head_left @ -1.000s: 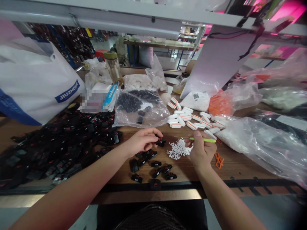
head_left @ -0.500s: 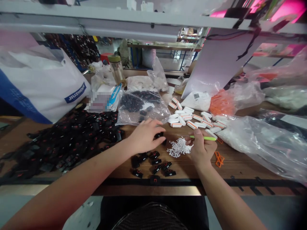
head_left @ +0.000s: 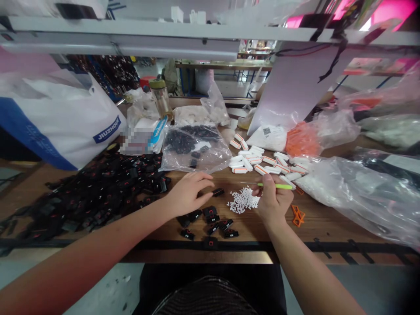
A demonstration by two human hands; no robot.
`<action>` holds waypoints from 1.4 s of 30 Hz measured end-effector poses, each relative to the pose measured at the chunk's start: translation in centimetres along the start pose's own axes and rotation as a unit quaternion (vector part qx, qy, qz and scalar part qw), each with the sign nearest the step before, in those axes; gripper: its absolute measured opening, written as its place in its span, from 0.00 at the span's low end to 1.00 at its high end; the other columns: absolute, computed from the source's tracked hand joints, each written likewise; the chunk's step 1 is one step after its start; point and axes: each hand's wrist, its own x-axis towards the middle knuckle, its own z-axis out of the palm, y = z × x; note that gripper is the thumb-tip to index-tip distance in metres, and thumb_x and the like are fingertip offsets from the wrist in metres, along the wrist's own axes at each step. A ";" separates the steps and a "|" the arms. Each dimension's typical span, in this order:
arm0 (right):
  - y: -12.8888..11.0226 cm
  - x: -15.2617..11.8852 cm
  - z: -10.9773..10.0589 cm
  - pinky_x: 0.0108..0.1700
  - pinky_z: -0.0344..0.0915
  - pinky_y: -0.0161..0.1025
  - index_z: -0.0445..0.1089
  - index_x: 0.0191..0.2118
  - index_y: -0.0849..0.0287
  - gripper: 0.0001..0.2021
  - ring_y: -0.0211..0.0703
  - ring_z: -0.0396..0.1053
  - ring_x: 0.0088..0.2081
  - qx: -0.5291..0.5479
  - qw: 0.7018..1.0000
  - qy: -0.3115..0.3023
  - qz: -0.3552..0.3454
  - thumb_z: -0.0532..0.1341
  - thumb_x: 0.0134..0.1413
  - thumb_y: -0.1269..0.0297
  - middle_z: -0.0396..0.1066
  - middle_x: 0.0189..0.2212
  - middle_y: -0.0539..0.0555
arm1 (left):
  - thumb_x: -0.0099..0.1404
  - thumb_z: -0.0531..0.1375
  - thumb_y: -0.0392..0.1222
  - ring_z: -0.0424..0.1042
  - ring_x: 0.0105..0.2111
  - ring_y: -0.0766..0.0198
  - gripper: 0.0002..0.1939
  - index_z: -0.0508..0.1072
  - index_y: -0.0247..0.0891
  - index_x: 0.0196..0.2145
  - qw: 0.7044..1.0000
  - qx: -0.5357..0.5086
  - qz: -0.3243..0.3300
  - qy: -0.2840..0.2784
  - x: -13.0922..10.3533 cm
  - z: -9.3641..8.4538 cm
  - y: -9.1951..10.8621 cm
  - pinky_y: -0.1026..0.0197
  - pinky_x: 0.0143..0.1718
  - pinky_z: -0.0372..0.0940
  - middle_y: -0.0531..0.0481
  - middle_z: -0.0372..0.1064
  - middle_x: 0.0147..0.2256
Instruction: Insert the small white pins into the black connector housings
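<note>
My left hand [head_left: 189,191] hovers over the table with thumb and fingers apart, holding nothing. Just past its fingertips lies a small black connector housing [head_left: 218,191]. Below that hand, several more black connector housings [head_left: 212,228] lie in a loose group. My right hand [head_left: 274,199] grips a thin pick with a lime-green handle [head_left: 282,186], its fine metal tip pointing left. Under the tip and beside this hand is a small pile of white plugs [head_left: 242,201]. White pieces with orange strips [head_left: 259,161] lie behind the pick.
A large heap of black connector housings [head_left: 108,192] spreads across the left. Behind my left hand lies a clear bag of black parts [head_left: 197,148]. Plastic bags [head_left: 354,192] crowd the right, near loose orange clips [head_left: 298,216]. A bottle [head_left: 160,97] stands at the back under a shelf [head_left: 210,27].
My left hand has drawn back to the left, leaving the black connector housing on the table beyond its fingertips. My right hand keeps the pick in nearly the same place.
</note>
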 end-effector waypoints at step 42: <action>1.2 0.5 -0.1 0.19 0.60 0.39 0.73 0.25 0.61 0.15 0.40 0.64 0.15 -0.061 0.998 0.018 0.006 0.60 0.57 0.56 0.68 0.16 0.53 | 0.69 0.55 0.34 0.68 0.56 0.54 0.13 0.78 0.42 0.45 0.977 0.199 -0.069 0.016 -10.1 -6.1 -5.5 0.46 0.59 0.58 0.47 0.76 0.49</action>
